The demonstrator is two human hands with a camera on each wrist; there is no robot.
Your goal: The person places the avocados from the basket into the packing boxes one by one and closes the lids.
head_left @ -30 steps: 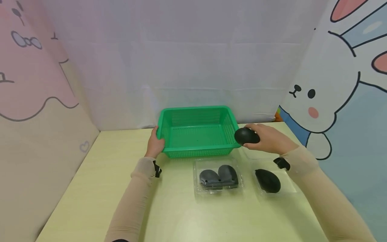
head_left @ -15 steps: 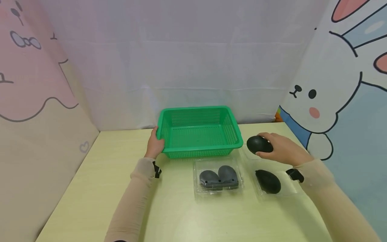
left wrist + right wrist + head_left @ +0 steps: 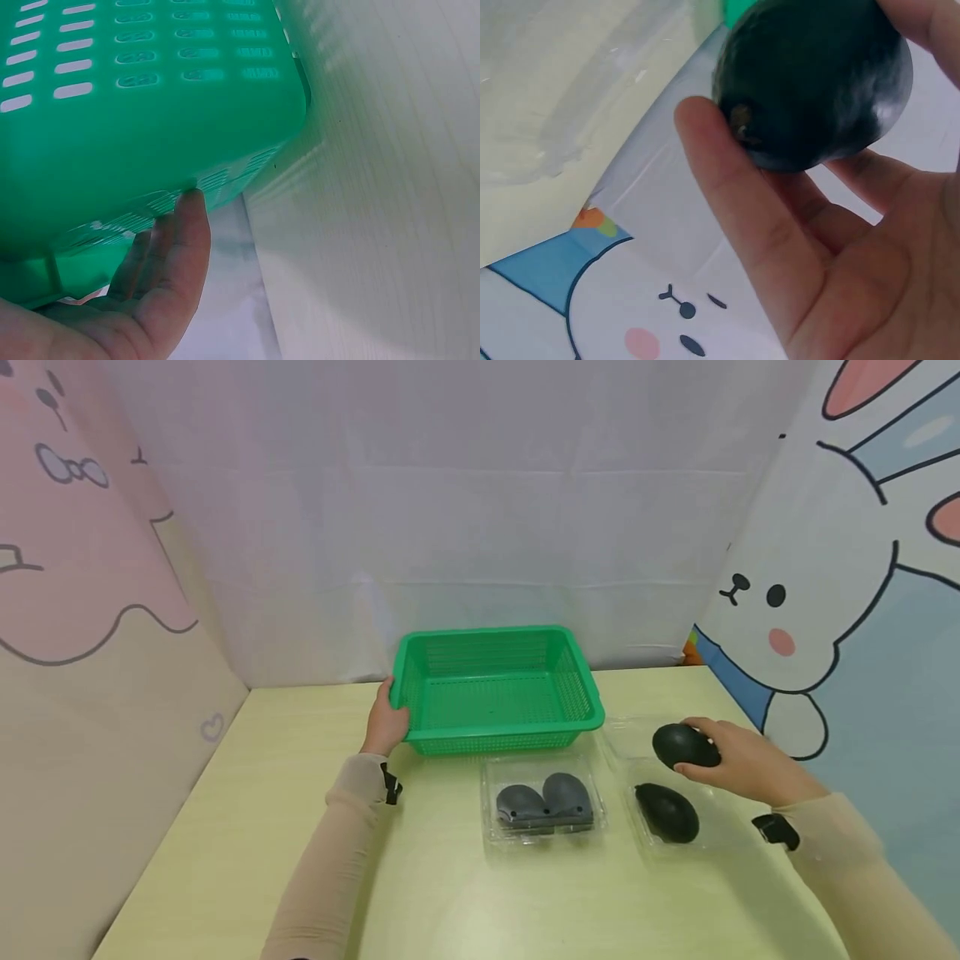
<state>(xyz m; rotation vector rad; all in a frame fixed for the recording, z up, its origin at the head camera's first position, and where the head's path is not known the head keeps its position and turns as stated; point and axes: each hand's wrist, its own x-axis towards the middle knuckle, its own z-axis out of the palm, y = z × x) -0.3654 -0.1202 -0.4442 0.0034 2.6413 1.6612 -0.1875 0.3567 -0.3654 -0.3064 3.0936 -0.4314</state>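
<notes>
In the head view my right hand (image 3: pixel 750 760) holds a dark green avocado (image 3: pixel 686 746), raised over an unfolded clear plastic clamshell (image 3: pixel 633 739). Close up in the right wrist view, the fingers curl round the avocado (image 3: pixel 817 82), its brown stem spot facing the camera. A second avocado (image 3: pixel 667 812) lies in the clamshell's near half. On the left, my left hand (image 3: pixel 385 724) grips the side of a green plastic basket (image 3: pixel 487 728) near its front corner. The left wrist view has that hand's fingers (image 3: pixel 191 232) against the slotted basket wall (image 3: pixel 165 127).
In front of the basket sits a clear plastic box (image 3: pixel 543 835) with two grey rounded shapes inside. A pale wood-look table (image 3: pixel 487 910) carries everything. White and cartoon-printed sheets (image 3: pixel 480 527) wall the back and both sides.
My right hand has carried the avocado away from the basket's right rim, rightward and toward me, over the clamshell. My left hand and the basket stay where they were.
</notes>
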